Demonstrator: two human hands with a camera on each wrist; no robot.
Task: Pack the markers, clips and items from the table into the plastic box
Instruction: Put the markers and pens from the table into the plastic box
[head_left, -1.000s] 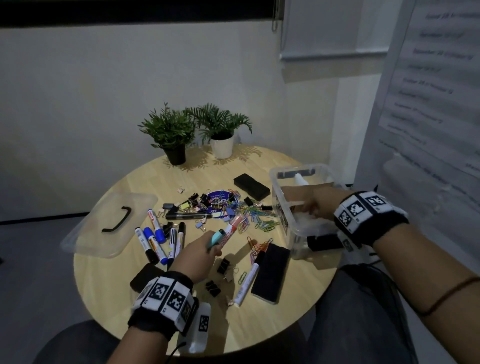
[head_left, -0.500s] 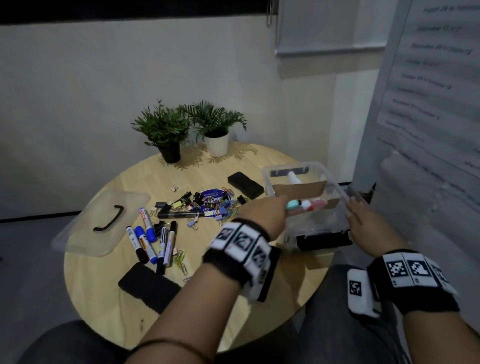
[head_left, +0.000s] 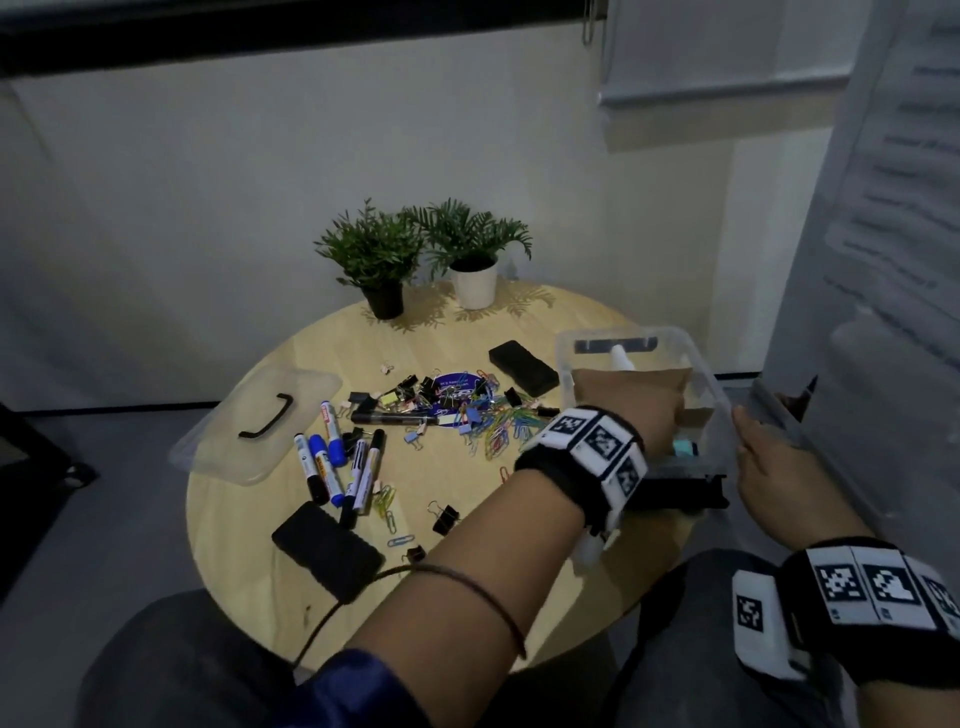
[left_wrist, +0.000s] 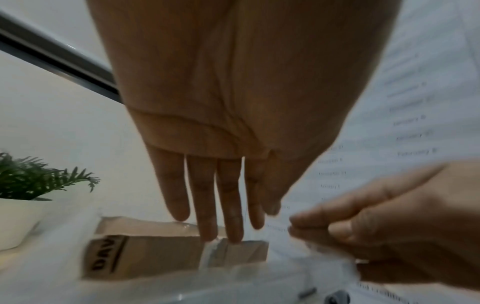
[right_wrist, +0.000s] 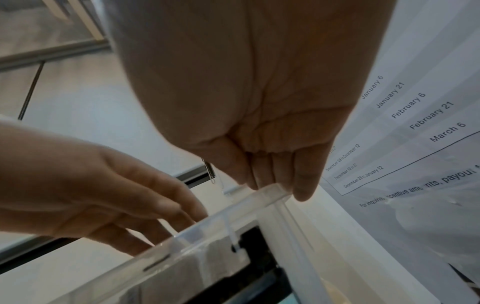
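My left hand, fingers straight and released, reaches into the plastic box; my right hand pinches its 3 o'clock rim; five markers lie at 9 o'clock.

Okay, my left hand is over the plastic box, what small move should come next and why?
Probably draw the left hand back toward the markers on the table. Its fingers are straight and hold nothing over the plastic box, where a teal-capped marker lies, while the right hand holds the box's corner. Markers and paper clips remain unpacked.
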